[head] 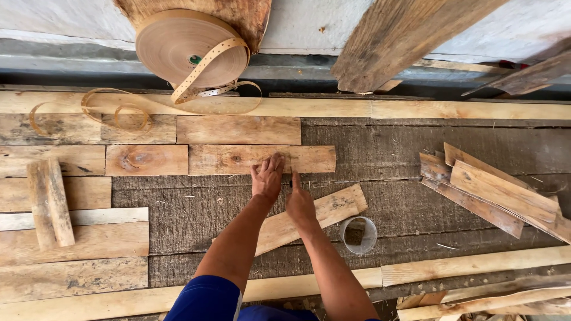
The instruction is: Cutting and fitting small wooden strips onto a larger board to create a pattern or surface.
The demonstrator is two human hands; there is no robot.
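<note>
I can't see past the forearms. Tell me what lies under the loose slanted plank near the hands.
The slanted plank lies flat on the dark rough surface, which shows all round it. The right hand and both forearms cross over its middle, so that stretch and anything beneath the plank itself stay hidden.

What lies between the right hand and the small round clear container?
Head view: one pale wooden plank, lying diagonally, sits between the right hand and the small round clear container.

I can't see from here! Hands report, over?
Left hand pressing flat wooden piece. Right hand beside it, index finger up. Loose plank under wrists, small pot nearby.
</note>
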